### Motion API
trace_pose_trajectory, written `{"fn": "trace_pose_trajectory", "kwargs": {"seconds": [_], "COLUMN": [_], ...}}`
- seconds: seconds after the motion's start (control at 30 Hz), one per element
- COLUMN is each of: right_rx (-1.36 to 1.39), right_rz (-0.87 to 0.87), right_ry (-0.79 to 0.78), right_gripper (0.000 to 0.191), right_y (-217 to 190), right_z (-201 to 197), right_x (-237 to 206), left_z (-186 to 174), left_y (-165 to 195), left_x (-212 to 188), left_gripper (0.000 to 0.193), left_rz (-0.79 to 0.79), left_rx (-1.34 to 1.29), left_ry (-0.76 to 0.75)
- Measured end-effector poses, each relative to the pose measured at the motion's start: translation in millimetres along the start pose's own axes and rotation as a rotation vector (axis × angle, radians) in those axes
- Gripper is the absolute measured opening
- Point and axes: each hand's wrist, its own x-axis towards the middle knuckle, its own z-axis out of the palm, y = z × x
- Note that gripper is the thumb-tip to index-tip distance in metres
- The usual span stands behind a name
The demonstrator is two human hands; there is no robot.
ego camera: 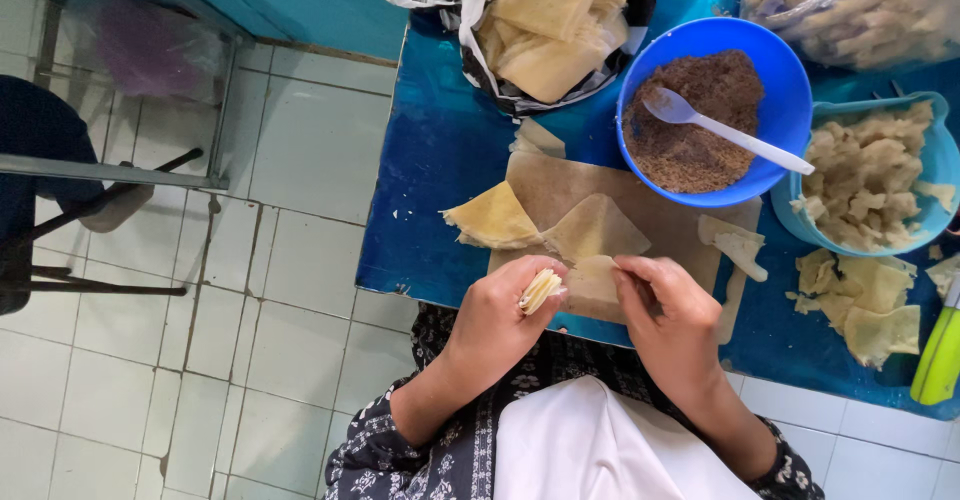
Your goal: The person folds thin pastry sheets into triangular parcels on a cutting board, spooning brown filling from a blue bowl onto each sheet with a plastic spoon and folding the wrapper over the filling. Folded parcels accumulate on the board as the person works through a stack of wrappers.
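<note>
While the left hand point(500, 322) grips a folded pastry strip point(541, 289) at lower centre, the right hand point(672, 312) pinches its free end. Upper right: blue bowl point(790, 90) holding brown filling point(700, 120) and white spoon point(725, 130); light-blue tub point(935, 222) holding pastry scraps point(865, 175).

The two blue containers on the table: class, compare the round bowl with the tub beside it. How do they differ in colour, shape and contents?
The round bowl is deep blue; the tub is paler, more turquoise. The round bowl holds brown crumbly filling and a white spoon; the tub holds pale dough scraps and no utensil. The bowl's rim is circular; the tub's looks squarer with rounded corners, though partly out of frame. Both are plastic-looking and stand on the blue table.
</note>
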Motion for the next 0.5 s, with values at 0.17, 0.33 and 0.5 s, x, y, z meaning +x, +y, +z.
{"fn": "trace_pose_trajectory", "kwargs": {"seconds": [0.17,0.33,0.5], "right_rx": [-0.115,-0.364,-0.286], "right_rz": [-0.059,-0.132,0.014], "right_ry": [0.025,0.025,0.011], "right_gripper": [0.019,0.021,0.019], "right_y": [-2.9,2.9,4.5], "right_z": [6.2,18.4,20.0], "right_x": [17.0,30.2,25.6], "left_z": [0.6,1.6,1.7], "left_y": [2.7,1.5,0.0], "left_x": [6.1,17.7,20.6], "left_gripper": [0.024,0.026,0.030], "left_rz": [0.107,0.015,0.030], "left_rx": [0.141,0.282,0.329], "left_ry": [0.106,0.111,0.094]}}
